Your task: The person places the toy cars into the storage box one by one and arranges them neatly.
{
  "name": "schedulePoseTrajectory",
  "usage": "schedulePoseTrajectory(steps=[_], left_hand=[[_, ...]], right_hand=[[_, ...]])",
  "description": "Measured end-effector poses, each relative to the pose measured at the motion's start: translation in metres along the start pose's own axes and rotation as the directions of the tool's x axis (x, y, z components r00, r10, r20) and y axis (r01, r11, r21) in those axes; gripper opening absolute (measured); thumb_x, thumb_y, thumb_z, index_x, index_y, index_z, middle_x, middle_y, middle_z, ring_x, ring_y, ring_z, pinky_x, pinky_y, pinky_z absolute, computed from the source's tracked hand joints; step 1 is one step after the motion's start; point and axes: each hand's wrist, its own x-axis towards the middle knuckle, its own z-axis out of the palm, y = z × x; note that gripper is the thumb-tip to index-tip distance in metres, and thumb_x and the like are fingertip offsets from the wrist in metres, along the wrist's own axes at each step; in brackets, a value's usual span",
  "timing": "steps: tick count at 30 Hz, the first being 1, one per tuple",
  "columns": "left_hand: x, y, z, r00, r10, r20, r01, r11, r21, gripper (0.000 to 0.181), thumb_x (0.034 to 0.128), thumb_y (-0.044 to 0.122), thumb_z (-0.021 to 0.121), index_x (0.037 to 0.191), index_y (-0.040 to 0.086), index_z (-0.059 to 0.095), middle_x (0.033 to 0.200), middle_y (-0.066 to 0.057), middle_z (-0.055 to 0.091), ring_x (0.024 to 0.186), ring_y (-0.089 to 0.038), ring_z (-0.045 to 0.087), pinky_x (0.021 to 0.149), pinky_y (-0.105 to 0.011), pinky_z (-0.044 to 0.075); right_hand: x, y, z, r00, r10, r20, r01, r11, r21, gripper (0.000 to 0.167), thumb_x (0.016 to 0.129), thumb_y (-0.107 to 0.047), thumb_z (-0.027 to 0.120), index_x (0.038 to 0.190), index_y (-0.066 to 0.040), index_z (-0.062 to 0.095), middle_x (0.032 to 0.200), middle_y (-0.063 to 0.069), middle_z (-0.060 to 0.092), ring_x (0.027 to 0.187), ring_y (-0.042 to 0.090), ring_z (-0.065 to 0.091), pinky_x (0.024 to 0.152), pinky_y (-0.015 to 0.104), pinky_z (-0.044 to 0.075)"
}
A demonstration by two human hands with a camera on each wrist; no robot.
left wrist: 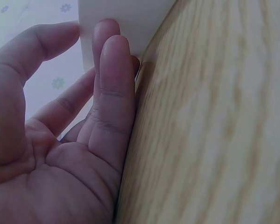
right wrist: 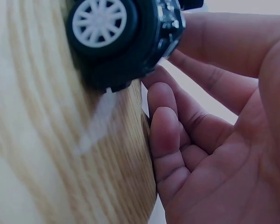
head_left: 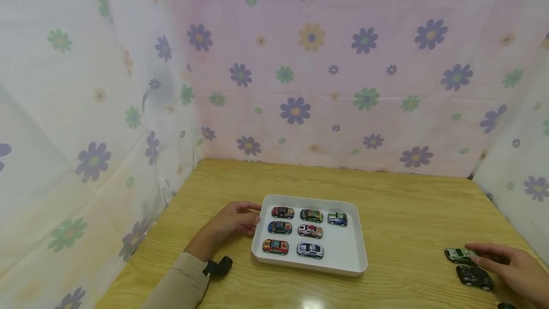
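Note:
In the head view my left hand (head_left: pixel 231 221) rests on the table at the left side of a white tray (head_left: pixel 343 261), its fingertips against the tray wall (left wrist: pixel 126 14). The fingers (left wrist: pixel 114 79) are fairly straight. Several small toy cars lie in the tray, among them a red-and-yellow car (head_left: pixel 275 246), a white car (head_left: pixel 310 250) and a blue-and-green striped car (head_left: pixel 337 219). At the far right my right hand (head_left: pixel 510 263) pinches the near end of a green camouflage toy car (head_left: pixel 458 254) between thumb and forefinger. A black toy car (head_left: pixel 474 277) sits just below it and partly blocks the right wrist view.
The wooden table (head_left: pixel 407 223) stretches between the tray and the two loose cars. Flowered cloth (head_left: pixel 326 85) hangs behind and on both sides. A black strap mount (head_left: pixel 218 267) sits at the left wrist.

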Motion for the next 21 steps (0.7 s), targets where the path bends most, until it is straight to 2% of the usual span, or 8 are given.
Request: schedulePoseTrajectory(steps=[7,13,18,21], left_hand=[[-0.0012,0.0,0.0007,1.0,-0.001,-0.001,0.001,1.0,-0.003,0.053,0.0911,0.021,0.078,0.139,0.005,0.061,0.113,-0.014,0.073,0.082,-0.021,0.072,0.074,-0.035,0.064],[-0.0012,-0.0013,0.0004,1.0,-0.003,-0.005,0.003,1.0,-0.002,0.052,0.0909,0.02,0.078,0.138,0.006,0.062,0.112,-0.013,0.074,0.082,-0.021,0.072,0.073,-0.034,0.064],[0.0005,-0.0004,0.0001,1.0,0.006,-0.002,-0.006,1.0,-0.006,0.052,0.091,0.02,0.078,0.139,0.006,0.062,0.111,-0.013,0.074,0.082,-0.02,0.071,0.073,-0.034,0.063],[0.0003,-0.0002,-0.0003,1.0,0.004,-0.008,-0.004,1.0,0.0,0.052,0.0907,0.02,0.078,0.138,0.005,0.062,0.11,-0.013,0.074,0.082,-0.02,0.071,0.073,-0.034,0.063]], right_hand=[[-0.0035,-0.0038,0.0011,1.0,-0.008,0.015,0.008,1.0,0.008,0.065,0.101,-0.039,0.067,0.141,0.011,0.055,0.131,0.03,0.065,0.082,-0.012,0.058,0.074,0.026,0.059],[-0.0026,-0.0028,0.0019,1.0,-0.022,0.007,0.022,1.0,-0.009,0.064,0.101,-0.039,0.067,0.14,0.01,0.057,0.13,0.03,0.065,0.082,-0.012,0.058,0.074,0.026,0.058],[0.0,-0.0025,0.0008,0.999,-0.031,-0.013,0.03,0.998,-0.057,0.06,0.1,-0.039,0.067,0.138,0.008,0.06,0.127,0.028,0.067,0.087,0.003,0.063,0.079,0.036,0.06],[0.0004,-0.004,0.0018,1.0,-0.028,-0.011,0.028,0.998,-0.055,0.058,0.1,-0.037,0.069,0.137,0.008,0.061,0.127,0.029,0.067,0.088,0.008,0.065,0.079,0.038,0.06]])
